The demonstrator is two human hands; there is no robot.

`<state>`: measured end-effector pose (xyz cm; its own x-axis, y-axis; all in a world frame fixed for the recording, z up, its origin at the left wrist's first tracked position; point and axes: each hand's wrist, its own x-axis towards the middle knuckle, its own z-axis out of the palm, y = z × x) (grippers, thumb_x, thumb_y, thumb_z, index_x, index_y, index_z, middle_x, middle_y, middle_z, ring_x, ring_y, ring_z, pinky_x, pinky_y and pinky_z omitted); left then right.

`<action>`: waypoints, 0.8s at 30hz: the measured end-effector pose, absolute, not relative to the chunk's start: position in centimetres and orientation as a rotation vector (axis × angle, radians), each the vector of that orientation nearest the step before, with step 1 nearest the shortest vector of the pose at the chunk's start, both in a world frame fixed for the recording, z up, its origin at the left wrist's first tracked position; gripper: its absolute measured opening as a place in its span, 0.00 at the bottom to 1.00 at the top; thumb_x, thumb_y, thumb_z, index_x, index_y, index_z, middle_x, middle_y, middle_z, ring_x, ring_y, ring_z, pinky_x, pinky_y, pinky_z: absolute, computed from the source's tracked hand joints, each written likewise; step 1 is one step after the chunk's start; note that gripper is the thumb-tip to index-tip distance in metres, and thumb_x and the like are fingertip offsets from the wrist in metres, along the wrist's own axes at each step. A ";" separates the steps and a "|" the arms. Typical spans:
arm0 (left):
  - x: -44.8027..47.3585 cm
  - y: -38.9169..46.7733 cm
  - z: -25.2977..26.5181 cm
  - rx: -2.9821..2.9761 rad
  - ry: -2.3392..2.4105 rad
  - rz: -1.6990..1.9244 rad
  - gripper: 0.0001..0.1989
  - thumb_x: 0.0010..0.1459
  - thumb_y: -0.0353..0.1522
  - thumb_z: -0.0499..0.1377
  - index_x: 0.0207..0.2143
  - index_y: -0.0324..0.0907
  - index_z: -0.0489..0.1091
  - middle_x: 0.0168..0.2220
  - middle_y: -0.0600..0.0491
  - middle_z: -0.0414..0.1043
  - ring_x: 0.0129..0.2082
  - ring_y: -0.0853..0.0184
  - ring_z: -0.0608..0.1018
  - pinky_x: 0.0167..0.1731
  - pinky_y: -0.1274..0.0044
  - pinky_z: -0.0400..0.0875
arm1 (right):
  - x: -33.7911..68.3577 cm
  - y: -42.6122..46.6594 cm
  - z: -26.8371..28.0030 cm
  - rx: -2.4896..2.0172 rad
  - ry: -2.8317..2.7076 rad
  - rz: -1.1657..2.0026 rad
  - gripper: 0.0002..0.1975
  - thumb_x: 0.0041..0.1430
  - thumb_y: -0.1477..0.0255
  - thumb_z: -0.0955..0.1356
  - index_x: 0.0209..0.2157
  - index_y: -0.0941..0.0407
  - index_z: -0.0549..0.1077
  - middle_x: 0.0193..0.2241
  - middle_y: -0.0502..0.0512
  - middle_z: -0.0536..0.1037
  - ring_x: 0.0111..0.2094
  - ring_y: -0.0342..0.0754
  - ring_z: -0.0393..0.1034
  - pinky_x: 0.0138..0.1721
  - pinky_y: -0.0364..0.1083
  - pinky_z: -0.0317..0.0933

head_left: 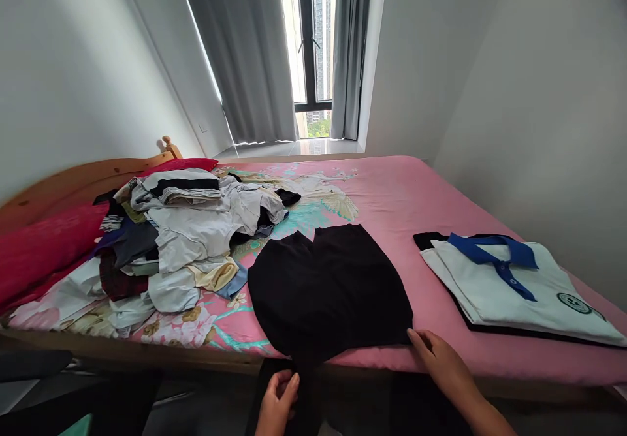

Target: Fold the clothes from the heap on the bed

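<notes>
A black garment, by its shape a pair of shorts, lies spread on the bed with its notched end away from me. My right hand pinches its near right corner between thumb and fingers. At the front edge of the bed, my left hand is closed, thumb against fingers, where the garment's near left part droops over the edge. Dark cloth behind that hand partly hides its grip.
A jumbled clothes pile covers the left of the bed beside red pillows. At right lies a folded white polo shirt with a blue collar, on top of black cloth. The pink bedsheet reaches the wooden bed edge.
</notes>
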<state>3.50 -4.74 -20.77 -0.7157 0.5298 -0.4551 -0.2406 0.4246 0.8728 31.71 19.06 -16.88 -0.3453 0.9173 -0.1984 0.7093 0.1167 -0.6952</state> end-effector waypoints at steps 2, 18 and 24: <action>4.1 -3.7 -20.4 0.077 1.828 1.368 0.32 0.37 0.52 0.63 0.38 0.39 0.68 0.31 0.48 0.73 0.27 0.63 0.75 0.23 0.76 0.66 | 30.9 19.3 -16.7 -1.707 -2.135 1.058 0.25 0.54 0.47 0.58 0.29 0.54 0.71 0.32 0.57 0.77 0.38 0.57 0.70 0.41 0.54 0.60; 5.0 -4.2 -20.2 0.371 2.060 1.641 0.28 0.36 0.38 0.65 0.41 0.41 0.63 0.35 0.49 0.70 0.33 0.61 0.75 0.32 0.70 0.70 | 31.4 16.7 -18.6 -1.380 -2.241 0.699 0.31 0.53 0.74 0.56 0.60 0.48 0.52 0.52 0.54 0.66 0.51 0.48 0.64 0.45 0.46 0.63; 5.3 -4.7 -19.4 0.681 2.255 1.406 0.24 0.45 0.41 0.61 0.43 0.40 0.61 0.36 0.49 0.70 0.32 0.62 0.74 0.37 0.69 0.68 | 31.1 16.7 -18.6 -1.310 -2.324 0.495 0.23 0.57 0.66 0.59 0.54 0.51 0.62 0.49 0.57 0.66 0.51 0.53 0.62 0.48 0.52 0.62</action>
<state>5.32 -4.71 -19.42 -0.8031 0.5912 -0.0746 0.1933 0.3768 0.9059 31.09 16.69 -18.61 -0.4646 0.8655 0.1872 0.7140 0.4912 -0.4990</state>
